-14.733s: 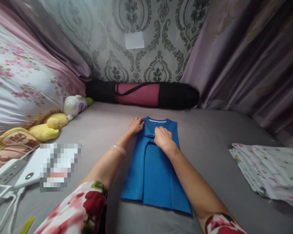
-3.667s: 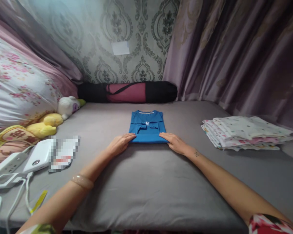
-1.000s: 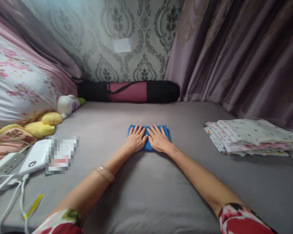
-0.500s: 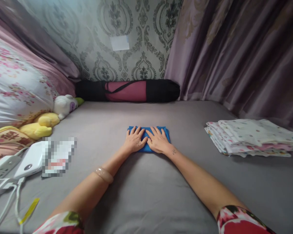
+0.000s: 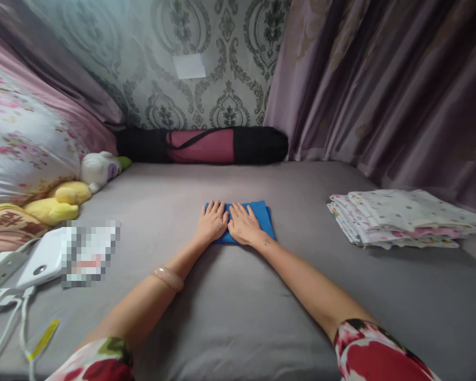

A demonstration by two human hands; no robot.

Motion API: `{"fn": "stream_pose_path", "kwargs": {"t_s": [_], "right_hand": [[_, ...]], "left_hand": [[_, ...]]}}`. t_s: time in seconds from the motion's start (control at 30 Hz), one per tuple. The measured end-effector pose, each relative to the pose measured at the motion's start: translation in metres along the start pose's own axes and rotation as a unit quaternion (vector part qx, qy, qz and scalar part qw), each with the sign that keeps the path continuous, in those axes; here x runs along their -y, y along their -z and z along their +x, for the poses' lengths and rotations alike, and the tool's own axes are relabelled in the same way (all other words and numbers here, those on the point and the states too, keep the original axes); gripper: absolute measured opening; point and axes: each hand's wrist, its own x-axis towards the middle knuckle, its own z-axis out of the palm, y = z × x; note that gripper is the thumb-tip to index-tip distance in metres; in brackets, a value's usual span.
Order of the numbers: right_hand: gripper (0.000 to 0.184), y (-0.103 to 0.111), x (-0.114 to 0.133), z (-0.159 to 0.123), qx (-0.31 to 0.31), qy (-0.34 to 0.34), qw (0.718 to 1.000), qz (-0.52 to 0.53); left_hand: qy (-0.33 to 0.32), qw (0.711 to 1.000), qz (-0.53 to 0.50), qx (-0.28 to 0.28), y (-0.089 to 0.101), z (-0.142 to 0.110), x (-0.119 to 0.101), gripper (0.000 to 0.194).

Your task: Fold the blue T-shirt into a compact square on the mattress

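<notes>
A folded blue cloth [image 5: 264, 216] lies flat on the grey bed sheet [image 5: 238, 296], in the middle of the view. My left hand [image 5: 213, 221] rests palm down on its left part, fingers stretched out. Right beside it, my right hand [image 5: 243, 222] lies flat on the middle of the cloth with fingers extended. The two hands nearly touch at the thumbs. Both palms hide part of the cloth, while its right side shows.
At right sits a stack of folded patterned cloths [image 5: 404, 217]. A black and pink roll bag [image 5: 202, 145] lies along the wall. On the left are plush toys [image 5: 59, 203], a white power bank [image 5: 47, 259], a power strip [image 5: 2, 270] with cables, and a blurred packet [image 5: 91, 254].
My right hand has slid left across the cloth toward my left hand, uncovering the cloth's right side. The view has shifted slightly.
</notes>
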Motion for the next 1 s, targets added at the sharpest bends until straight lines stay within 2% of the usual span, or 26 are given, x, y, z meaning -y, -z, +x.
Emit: {"fn": "stream_pose_path", "kwargs": {"t_s": [0.13,0.27,0.37,0.47,0.6,0.73,0.87,1.0], "right_hand": [[0.059,-0.001,-0.001,0.001,-0.005,0.002,1.000,-0.002],[0.059,0.008,-0.002,0.000,0.020,0.008,1.000,0.009],[0.059,0.013,-0.004,-0.007,0.015,0.014,1.000,0.008],[0.058,0.011,-0.006,-0.020,-0.012,0.013,1.000,-0.012],[0.057,0.002,-0.006,-0.029,-0.019,0.015,0.999,-0.023],[0.057,0.002,-0.006,-0.027,-0.019,0.014,0.999,-0.024],[0.058,0.011,-0.013,-0.020,0.028,0.013,0.999,-0.014],[0.059,0.011,-0.023,-0.015,-0.031,-0.033,0.998,-0.034]], "left_hand": [[0.000,1.000,-0.002,0.007,0.001,0.003,0.002,0.052],[0.008,0.999,-0.014,0.032,0.012,0.001,-0.002,0.051],[-0.011,1.000,-0.008,0.011,0.018,-0.010,-0.010,0.052],[-0.039,0.999,-0.002,0.004,0.013,-0.024,-0.019,0.053],[-0.026,1.000,0.002,0.014,0.000,-0.033,-0.023,0.055],[-0.028,0.999,0.003,0.019,0.001,-0.031,-0.021,0.054],[-0.046,0.999,0.001,0.024,0.014,-0.023,-0.018,0.051],[-0.042,0.999,-0.001,-0.024,0.013,-0.012,-0.013,0.057]]}}
